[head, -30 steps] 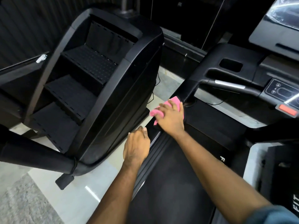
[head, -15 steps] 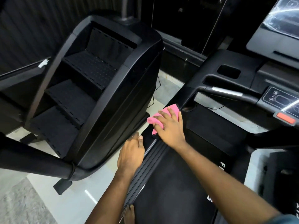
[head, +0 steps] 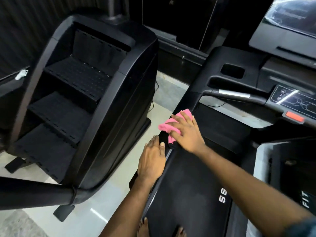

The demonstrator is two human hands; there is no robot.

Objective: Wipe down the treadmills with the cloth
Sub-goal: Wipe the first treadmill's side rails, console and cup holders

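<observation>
Cloth (head: 166, 126) is pressed on the treadmill (head: 188, 185) edge by the flat, spread right hand (head: 187, 135). The left hand (head: 151, 161) is laid flat there, empty.

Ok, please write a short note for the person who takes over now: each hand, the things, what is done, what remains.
Right hand: flat, pressing the pink cloth on the left side rail of the treadmill, at its front, near the base of the upright.
Left hand: flat on the same rail, on the near side of the cloth, holding nothing.
Done: wiping under way at this rail; nothing shows which parts are clean.
Left: probably the rest of this treadmill, then the others.
</observation>
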